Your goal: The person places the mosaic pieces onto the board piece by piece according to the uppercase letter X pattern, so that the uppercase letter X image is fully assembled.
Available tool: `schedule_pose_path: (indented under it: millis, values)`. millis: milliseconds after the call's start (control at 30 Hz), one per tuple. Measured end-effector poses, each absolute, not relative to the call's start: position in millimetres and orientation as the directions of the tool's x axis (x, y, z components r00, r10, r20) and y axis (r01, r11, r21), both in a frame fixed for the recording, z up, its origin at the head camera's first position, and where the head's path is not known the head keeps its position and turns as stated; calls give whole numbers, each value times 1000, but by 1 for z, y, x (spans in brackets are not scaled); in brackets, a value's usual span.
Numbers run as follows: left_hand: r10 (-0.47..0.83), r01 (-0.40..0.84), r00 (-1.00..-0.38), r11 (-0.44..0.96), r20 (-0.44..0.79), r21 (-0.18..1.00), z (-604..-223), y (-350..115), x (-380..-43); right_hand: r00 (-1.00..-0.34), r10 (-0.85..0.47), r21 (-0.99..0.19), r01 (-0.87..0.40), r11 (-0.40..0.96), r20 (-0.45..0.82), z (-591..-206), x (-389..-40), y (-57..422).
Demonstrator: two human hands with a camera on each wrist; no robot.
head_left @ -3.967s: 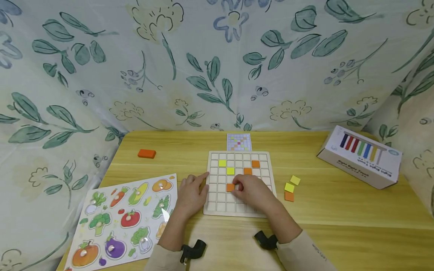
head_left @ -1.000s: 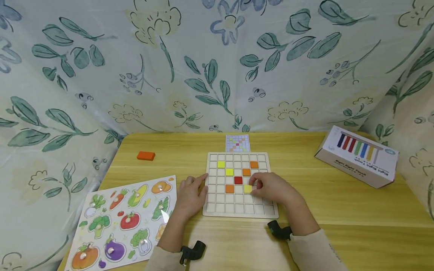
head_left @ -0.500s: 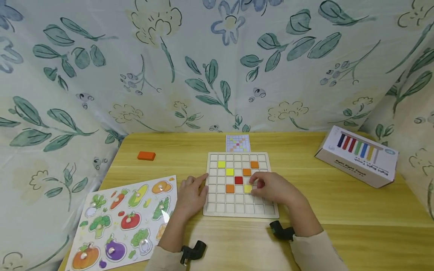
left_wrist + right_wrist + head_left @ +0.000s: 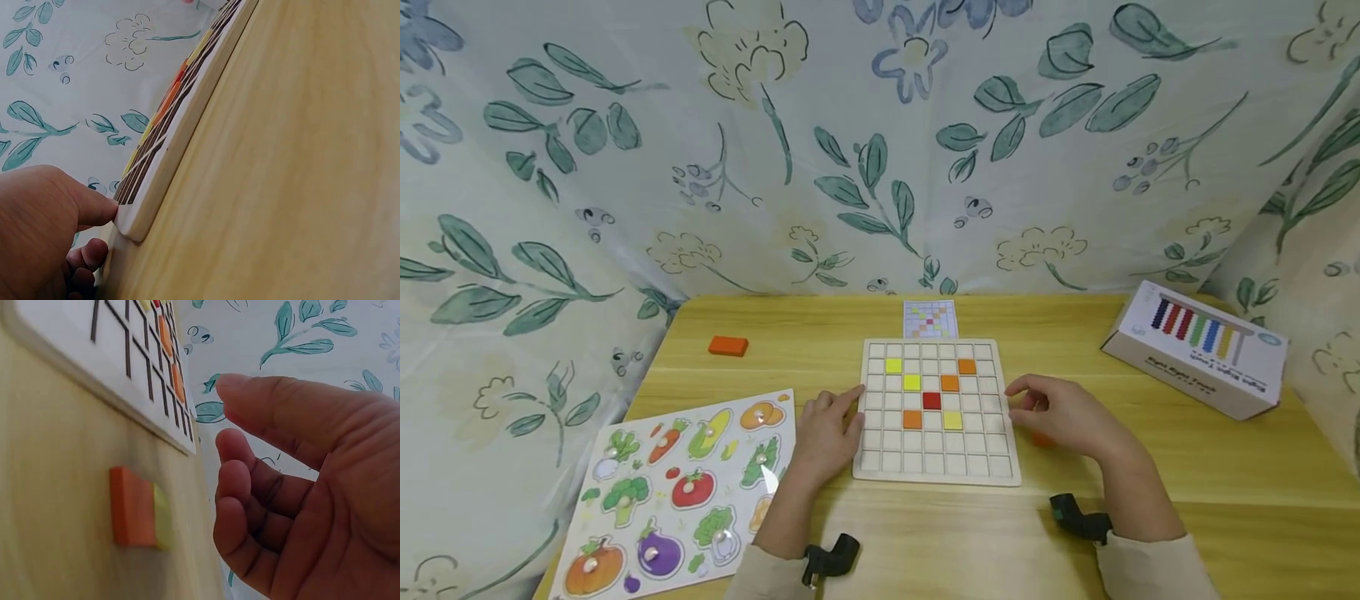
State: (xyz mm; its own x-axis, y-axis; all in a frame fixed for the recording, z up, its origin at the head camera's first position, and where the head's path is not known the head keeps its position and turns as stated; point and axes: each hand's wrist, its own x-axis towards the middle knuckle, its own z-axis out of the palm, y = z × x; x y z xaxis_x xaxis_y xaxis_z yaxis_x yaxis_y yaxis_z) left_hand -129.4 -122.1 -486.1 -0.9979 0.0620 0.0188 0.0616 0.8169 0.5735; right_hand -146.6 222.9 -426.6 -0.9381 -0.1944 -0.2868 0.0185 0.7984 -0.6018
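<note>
A wooden grid board (image 4: 922, 462) lies on the table with yellow, orange and red square tiles in some cells, the red tile (image 4: 932, 401) at the centre. Below and right of it, a yellow tile (image 4: 952, 420) fills a cell. My left hand (image 4: 823, 437) rests at the board's left edge, thumb and index finger touching it. Just off the right edge, my right hand (image 4: 1067, 414) holds nothing; its fingers are loosely bent, with a gap to the thumb. Close by lie an orange tile (image 4: 132, 506) and a yellow tile (image 4: 164, 515), mostly hidden by that hand in the head view.
Behind the board lies a small printed pattern card (image 4: 930, 315). A vegetable puzzle board (image 4: 658, 510) is at the left, with an orange block (image 4: 728, 346) further back. At the back right stands a toy box (image 4: 1195, 350). Floral cloth (image 4: 865, 258) hangs behind the table.
Red and yellow tiles have joined the grid since the oldest frame. My right hand has let go of the yellow tile and moved right, off the board. The left hand stays at the edge.
</note>
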Motion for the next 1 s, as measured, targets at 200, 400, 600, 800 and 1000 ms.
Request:
schedule_pose_path:
  millis: [200,400,600,800,1000]
  values:
    - [58,60,-998,820,22,569,-488,-122,-130,-939,-209,-583,-11,812,-274,-434,-137,249]
    - [60,60,-998,821,19,568,-487,-122,-130,-923,-211,-582,17,813,-323,-442,-128,266]
    - [54,55,-998,821,19,568,-486,-122,-131,-916,-191,-563,45,825,-354,-446,-126,271]
    - [51,50,-999,820,14,571,-487,-121,-131,-916,-175,-562,64,824,-362,-449,-126,271]
    - [52,49,-999,818,12,573,-486,-121,-130,-918,-162,-522,55,851,-362,-451,-124,269]
